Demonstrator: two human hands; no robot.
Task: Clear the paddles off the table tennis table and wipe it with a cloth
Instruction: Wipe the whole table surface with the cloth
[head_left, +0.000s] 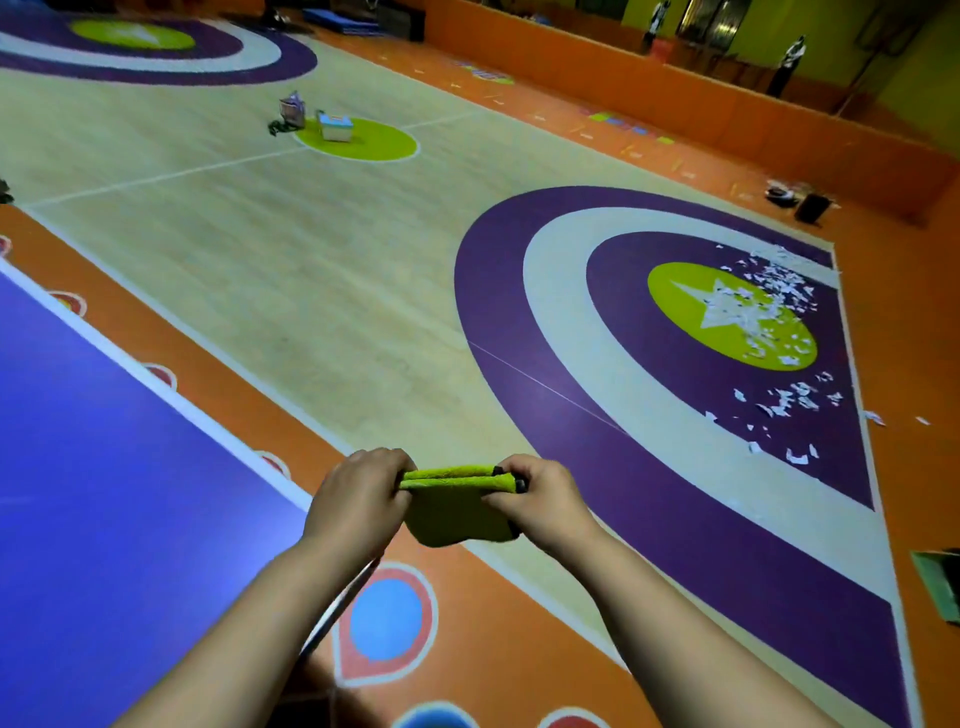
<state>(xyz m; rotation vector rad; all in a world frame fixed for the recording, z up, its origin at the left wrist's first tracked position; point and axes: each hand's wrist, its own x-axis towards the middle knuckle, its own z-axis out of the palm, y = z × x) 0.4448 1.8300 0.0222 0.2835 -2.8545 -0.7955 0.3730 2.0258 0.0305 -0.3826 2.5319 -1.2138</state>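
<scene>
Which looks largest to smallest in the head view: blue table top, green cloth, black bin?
Blue table tennis table top
Folded lime-green cloth
Small black bin, though it is far off, so unsure

1. I'm in an indoor sports hall, pretty sure.
2. Blue table tennis table (93, 493), that's the giveaway.
3. Right of the table: wood court floor (311, 260), white lines (171, 176), big purple rings (488, 291).
4. Far past the table, orange wall (649, 88).
</scene>
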